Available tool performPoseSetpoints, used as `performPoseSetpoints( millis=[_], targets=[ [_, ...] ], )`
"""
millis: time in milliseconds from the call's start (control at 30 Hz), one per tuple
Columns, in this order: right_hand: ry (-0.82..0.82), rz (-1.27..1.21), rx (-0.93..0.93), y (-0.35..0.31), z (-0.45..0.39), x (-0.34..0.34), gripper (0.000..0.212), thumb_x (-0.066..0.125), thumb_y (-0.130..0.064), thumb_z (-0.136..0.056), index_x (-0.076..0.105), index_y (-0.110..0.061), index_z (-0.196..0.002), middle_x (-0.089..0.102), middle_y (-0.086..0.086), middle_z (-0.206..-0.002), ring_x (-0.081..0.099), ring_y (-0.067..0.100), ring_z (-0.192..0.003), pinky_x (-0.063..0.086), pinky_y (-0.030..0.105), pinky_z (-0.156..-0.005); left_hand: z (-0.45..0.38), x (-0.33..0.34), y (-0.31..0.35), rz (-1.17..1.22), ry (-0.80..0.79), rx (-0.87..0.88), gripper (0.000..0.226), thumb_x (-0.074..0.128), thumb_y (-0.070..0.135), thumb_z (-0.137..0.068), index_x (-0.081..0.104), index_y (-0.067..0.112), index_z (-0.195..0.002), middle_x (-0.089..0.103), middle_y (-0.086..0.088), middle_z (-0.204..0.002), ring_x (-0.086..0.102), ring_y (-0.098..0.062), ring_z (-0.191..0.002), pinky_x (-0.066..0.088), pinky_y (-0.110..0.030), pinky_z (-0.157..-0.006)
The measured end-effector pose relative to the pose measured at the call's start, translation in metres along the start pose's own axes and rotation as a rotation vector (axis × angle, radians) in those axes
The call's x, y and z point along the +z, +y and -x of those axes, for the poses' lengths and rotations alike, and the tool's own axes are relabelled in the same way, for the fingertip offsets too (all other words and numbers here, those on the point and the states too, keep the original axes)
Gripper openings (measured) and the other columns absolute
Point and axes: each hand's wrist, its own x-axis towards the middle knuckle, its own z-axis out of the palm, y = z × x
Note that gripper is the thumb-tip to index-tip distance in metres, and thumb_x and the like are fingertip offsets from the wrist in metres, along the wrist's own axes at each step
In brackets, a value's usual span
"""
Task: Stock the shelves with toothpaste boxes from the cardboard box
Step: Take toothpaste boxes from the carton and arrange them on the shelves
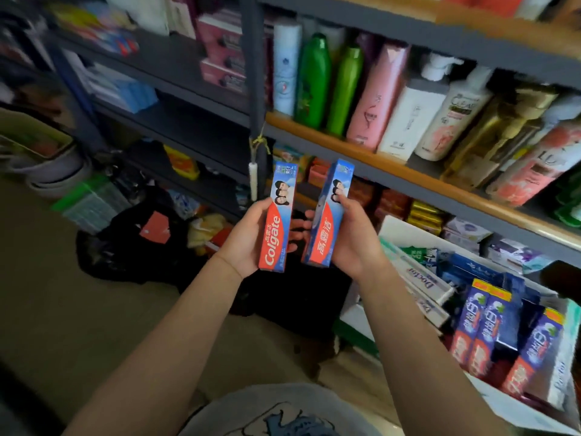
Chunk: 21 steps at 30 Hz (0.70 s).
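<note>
My left hand [248, 237] grips a red and blue Colgate toothpaste box [279, 221] upright, logo facing me. My right hand [349, 237] grips a second red and blue toothpaste box [327, 215] the same way, just to the right of the first. Both boxes are held in front of the dark shelf post [256, 99]. At the lower right stands the white cardboard box [393, 231], open, with several toothpaste boxes [481, 328] standing and lying in it.
The wooden-edged shelf [377, 162] above holds shampoo bottles [342, 89]; the shelf below it holds soap packs [424, 215]. A black bag [125, 247] and packets lie on the floor at the left, with basins [53, 171] farther left.
</note>
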Motion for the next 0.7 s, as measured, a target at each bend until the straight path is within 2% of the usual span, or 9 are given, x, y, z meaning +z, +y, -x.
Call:
performPoseSetpoints(
  millis=[100, 200, 300, 333, 400, 467, 533, 600, 700],
  targets=[
    [-0.071, 0.002, -0.023, 0.032, -0.018, 0.069, 0.057, 0.035, -0.042, -0.095, 0.07, -0.003, -0.073, 0.063, 0.014, -0.074, 0.063, 0.029, -0.067, 0.048, 0.042, -0.076, 0.022, -0.064, 0.036, 0.028, 0.004, 0.064, 0.049, 0.043, 0.05, -0.098, 0.066, 0.01, -0.114, 0.062, -0.019, -0.112, 0.062, -0.026, -0.087, 0.048, -0.037, -0.074],
    [-0.115, 0.046, -0.053, 0.068, -0.047, 0.141, 0.04, 0.045, -0.04, -0.09, 0.056, -0.003, -0.1, 0.059, 0.018, -0.09, 0.058, 0.033, -0.084, 0.047, 0.048, -0.086, 0.045, -0.133, 0.077, 0.069, -0.02, 0.116, 0.048, 0.043, 0.046, -0.099, 0.078, 0.015, -0.094, 0.069, -0.011, -0.095, 0.062, -0.023, -0.082, 0.046, -0.038, -0.08],
    [-0.063, 0.094, -0.056, 0.102, -0.081, 0.207, 0.032, 0.058, -0.036, -0.09, 0.06, -0.005, -0.099, 0.061, 0.017, -0.092, 0.061, 0.031, -0.086, 0.053, 0.043, -0.084, 0.059, -0.203, 0.117, 0.108, 0.062, 0.156, 0.041, 0.05, 0.045, -0.099, 0.071, 0.013, -0.114, 0.068, -0.012, -0.1, 0.063, -0.025, -0.088, 0.046, -0.042, -0.092],
    [-0.051, 0.091, -0.083, 0.112, -0.089, 0.226, 0.023, 0.06, -0.03, -0.093, 0.063, -0.008, -0.097, 0.063, 0.013, -0.087, 0.063, 0.028, -0.081, 0.055, 0.041, -0.081, 0.063, -0.224, 0.127, 0.106, 0.099, 0.157, 0.04, 0.05, 0.045, -0.099, 0.069, 0.013, -0.116, 0.068, -0.012, -0.096, 0.064, -0.024, -0.085, 0.048, -0.04, -0.089],
    [-0.034, 0.124, -0.122, 0.13, -0.105, 0.259, 0.011, 0.06, -0.02, -0.095, 0.066, -0.01, -0.095, 0.067, 0.006, -0.08, 0.065, 0.018, -0.073, 0.057, 0.036, -0.077, 0.067, -0.257, 0.144, 0.11, 0.152, 0.132, 0.037, 0.048, 0.044, -0.1, 0.067, 0.014, -0.111, 0.068, -0.008, -0.085, 0.065, -0.019, -0.073, 0.055, -0.031, -0.071],
    [-0.011, 0.199, -0.129, 0.142, -0.125, 0.288, 0.007, 0.063, -0.014, -0.094, 0.065, -0.009, -0.092, 0.066, 0.005, -0.075, 0.064, 0.015, -0.068, 0.054, 0.038, -0.079, 0.065, -0.286, 0.158, 0.13, 0.197, 0.116, 0.036, 0.049, 0.044, -0.1, 0.066, 0.014, -0.11, 0.066, -0.008, -0.085, 0.065, -0.018, -0.069, 0.055, -0.028, -0.062],
    [0.024, 0.256, -0.121, 0.149, -0.151, 0.314, 0.008, 0.068, -0.016, -0.091, 0.062, -0.01, -0.089, 0.061, 0.004, -0.073, 0.061, 0.014, -0.064, 0.051, 0.039, -0.078, 0.057, -0.313, 0.171, 0.137, 0.232, 0.109, 0.036, 0.054, 0.044, -0.097, 0.064, 0.013, -0.113, 0.065, -0.01, -0.09, 0.065, -0.021, -0.075, 0.055, -0.033, -0.069],
    [0.098, 0.3, -0.116, 0.152, -0.182, 0.34, 0.02, 0.073, -0.025, -0.087, 0.062, -0.011, -0.097, 0.065, 0.004, -0.078, 0.064, 0.016, -0.07, 0.051, 0.037, -0.077, 0.046, -0.337, 0.186, 0.111, 0.244, 0.117, 0.04, 0.063, 0.042, -0.092, 0.062, 0.012, -0.119, 0.068, -0.014, -0.097, 0.067, -0.023, -0.08, 0.056, -0.037, -0.074],
    [0.194, 0.332, -0.158, 0.15, -0.234, 0.379, 0.038, 0.074, -0.039, -0.083, 0.064, -0.012, -0.108, 0.072, 0.003, -0.091, 0.068, 0.015, -0.077, 0.052, 0.027, -0.064, 0.025, -0.367, 0.213, 0.08, 0.218, 0.163, 0.05, 0.074, 0.038, -0.077, 0.066, 0.008, -0.116, 0.069, -0.02, -0.108, 0.067, -0.026, -0.088, 0.055, -0.042, -0.084]
  ],
)
